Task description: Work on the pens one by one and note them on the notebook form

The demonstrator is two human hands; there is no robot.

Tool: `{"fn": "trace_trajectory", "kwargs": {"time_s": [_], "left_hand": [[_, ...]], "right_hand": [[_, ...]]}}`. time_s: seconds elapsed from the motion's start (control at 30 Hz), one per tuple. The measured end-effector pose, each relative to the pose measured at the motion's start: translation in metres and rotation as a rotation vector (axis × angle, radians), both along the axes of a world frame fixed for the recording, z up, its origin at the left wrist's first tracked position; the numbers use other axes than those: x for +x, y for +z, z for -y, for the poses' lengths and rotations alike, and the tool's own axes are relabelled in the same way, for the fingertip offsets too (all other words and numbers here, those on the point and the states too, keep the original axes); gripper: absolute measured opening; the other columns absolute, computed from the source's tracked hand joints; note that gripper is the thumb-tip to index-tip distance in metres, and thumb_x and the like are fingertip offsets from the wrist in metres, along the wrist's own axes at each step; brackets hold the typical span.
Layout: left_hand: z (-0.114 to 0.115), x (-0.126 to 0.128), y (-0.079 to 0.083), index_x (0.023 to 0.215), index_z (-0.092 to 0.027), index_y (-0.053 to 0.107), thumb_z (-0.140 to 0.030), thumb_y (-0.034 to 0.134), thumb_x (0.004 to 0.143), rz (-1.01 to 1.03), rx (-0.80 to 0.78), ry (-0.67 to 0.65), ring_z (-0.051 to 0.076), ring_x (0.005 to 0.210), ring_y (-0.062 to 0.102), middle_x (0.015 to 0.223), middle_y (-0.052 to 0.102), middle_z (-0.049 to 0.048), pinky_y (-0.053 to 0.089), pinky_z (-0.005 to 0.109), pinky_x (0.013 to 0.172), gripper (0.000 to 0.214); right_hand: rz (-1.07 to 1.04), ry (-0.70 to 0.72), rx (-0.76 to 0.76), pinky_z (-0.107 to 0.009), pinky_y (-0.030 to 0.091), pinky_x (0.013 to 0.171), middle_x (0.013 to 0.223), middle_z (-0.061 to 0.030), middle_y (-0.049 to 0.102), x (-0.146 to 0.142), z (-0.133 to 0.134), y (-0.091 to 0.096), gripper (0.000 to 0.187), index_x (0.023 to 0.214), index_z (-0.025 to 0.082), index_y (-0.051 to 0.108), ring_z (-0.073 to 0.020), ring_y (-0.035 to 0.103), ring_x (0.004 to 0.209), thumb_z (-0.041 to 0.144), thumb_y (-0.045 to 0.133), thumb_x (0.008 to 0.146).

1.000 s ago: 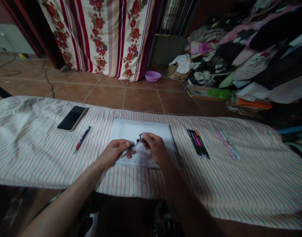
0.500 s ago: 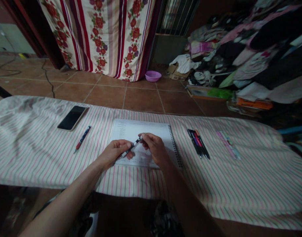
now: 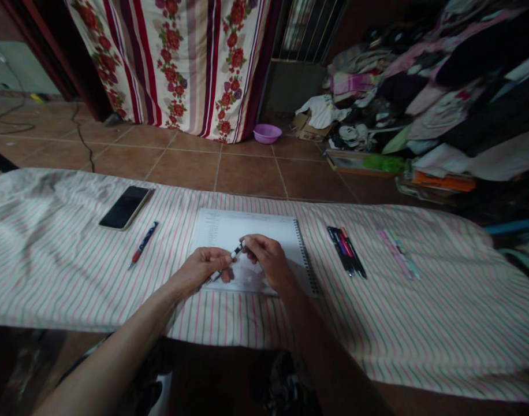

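Observation:
Both my hands hold one dark pen with a white band (image 3: pixel 235 253) over a spiral notebook (image 3: pixel 230 231) that lies open on the striped cloth. My left hand (image 3: pixel 202 267) grips the lower part of the pen, fingers curled. My right hand (image 3: pixel 267 258) pinches its upper end. The notebook's spiral runs down its right side.
A black phone (image 3: pixel 126 207) and a blue-and-red pen (image 3: pixel 144 243) lie to the left on the striped cloth (image 3: pixel 52 260). Several pens (image 3: pixel 346 251) and a pale ruler-like strip (image 3: pixel 398 253) lie to the right. Beyond are tiled floor, a purple bowl (image 3: pixel 267 133), a floral curtain and piled clothes.
My hands have drawn slightly closer together along the pen, so less of it shows between them. Nothing else has moved.

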State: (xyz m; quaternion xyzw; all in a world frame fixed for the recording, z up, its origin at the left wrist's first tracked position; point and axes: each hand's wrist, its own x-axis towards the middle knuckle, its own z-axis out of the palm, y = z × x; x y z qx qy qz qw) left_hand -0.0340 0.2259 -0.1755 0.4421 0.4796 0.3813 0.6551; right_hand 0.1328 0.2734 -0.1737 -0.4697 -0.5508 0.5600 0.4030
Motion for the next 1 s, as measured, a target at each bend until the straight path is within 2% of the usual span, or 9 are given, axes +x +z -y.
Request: {"fn": "trace_trajectory", "kwargs": {"time_s": [0.3, 0.5, 1.0], "left_hand": [[0.0006, 0.0008, 0.0024, 0.072, -0.012, 0.067, -0.044, 0.062, 0.072, 0.003, -0.003, -0.018, 0.012, 0.051, 0.05, 0.056, 0.064, 0.0057, 0.03, 0.024, 0.049, 0.033], [0.0005, 0.0013, 0.0039, 0.065, -0.012, 0.066, -0.041, 0.064, 0.072, 0.059, -0.025, -0.033, 0.013, 0.055, 0.052, 0.054, 0.062, 0.0054, 0.033, 0.025, 0.054, 0.029], [0.001, 0.0004, 0.0044, 0.077, -0.011, 0.067, -0.042, 0.063, 0.073, 0.085, -0.037, -0.059, 0.012, 0.05, 0.05, 0.052, 0.061, 0.0047, 0.03, 0.024, 0.048, 0.032]], "right_hand": [[0.0, 0.001, 0.006, -0.022, 0.033, 0.044, 0.056, 0.0005, 0.055, -0.0007, -0.001, 0.0002, 0.028, 0.071, 0.014, 0.064, -0.0087, 0.043, 0.048, 0.041, 0.057, 0.073], [0.001, -0.003, -0.01, -0.022, 0.033, 0.044, 0.054, 0.0008, 0.055, -0.0016, 0.0003, 0.001, 0.027, 0.069, 0.015, 0.064, -0.0091, 0.043, 0.047, 0.042, 0.058, 0.071], [0.0, 0.012, -0.014, -0.022, 0.034, 0.045, 0.055, 0.0012, 0.054, -0.0018, 0.0005, -0.0002, 0.029, 0.071, 0.014, 0.064, -0.009, 0.044, 0.048, 0.042, 0.057, 0.072]]}}
